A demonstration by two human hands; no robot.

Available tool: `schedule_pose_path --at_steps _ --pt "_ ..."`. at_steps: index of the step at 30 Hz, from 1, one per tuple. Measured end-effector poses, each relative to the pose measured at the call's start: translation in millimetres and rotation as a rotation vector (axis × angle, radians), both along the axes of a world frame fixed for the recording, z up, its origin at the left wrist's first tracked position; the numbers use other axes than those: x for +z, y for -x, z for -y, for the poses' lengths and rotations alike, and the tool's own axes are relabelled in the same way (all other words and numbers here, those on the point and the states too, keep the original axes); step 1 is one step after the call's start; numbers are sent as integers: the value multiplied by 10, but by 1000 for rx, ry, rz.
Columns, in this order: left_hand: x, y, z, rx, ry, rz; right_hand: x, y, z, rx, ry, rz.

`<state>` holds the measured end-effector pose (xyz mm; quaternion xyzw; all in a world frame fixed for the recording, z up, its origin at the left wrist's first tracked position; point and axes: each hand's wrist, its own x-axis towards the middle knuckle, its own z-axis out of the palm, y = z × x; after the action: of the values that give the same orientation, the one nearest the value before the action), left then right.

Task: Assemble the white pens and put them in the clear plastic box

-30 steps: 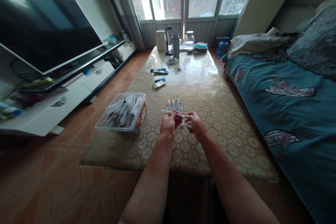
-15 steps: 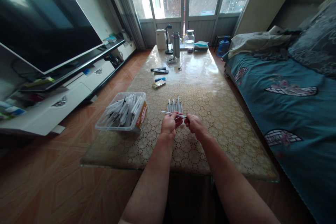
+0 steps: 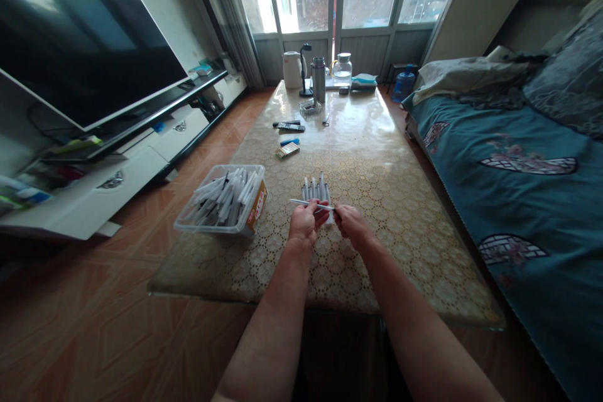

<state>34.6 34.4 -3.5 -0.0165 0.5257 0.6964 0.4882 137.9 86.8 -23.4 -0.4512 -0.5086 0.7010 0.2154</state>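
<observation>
A slim white pen with a dark end lies level across both hands, above the near part of the table. My left hand is closed on its shaft, thumb on top. At the pen's right, dark end, my right hand pinches it, fingers curled; they partly hide that tip. Just beyond my hands, several similar pens lie side by side in a row on the patterned tablecloth, their near ends hidden behind my fingers. To the left, a clear plastic box is heaped with white and grey pens.
Farther along the table lie a small box, a blue item and remote controls. A glass ashtray, steel flask, kettle and glass jug stand at the far end. A bed flanks the right side.
The view has shifted slightly, so the table's objects appear a little farther right. Both hands keep the same grip on the pen.
</observation>
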Motion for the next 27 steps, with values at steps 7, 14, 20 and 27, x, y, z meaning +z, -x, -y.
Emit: schedule_pose_path --at_steps 7,14,20,27 --pt "-23 43 15 -1 -32 15 46 22 2 -68 120 -47" --pt "-54 54 10 5 -54 30 -16 26 19 25 30 -24" --pt "-38 57 6 12 -50 14 59 28 15 -30 196 -65" --pt "-36 74 -4 87 -38 -22 18 47 36 -9 53 -127"
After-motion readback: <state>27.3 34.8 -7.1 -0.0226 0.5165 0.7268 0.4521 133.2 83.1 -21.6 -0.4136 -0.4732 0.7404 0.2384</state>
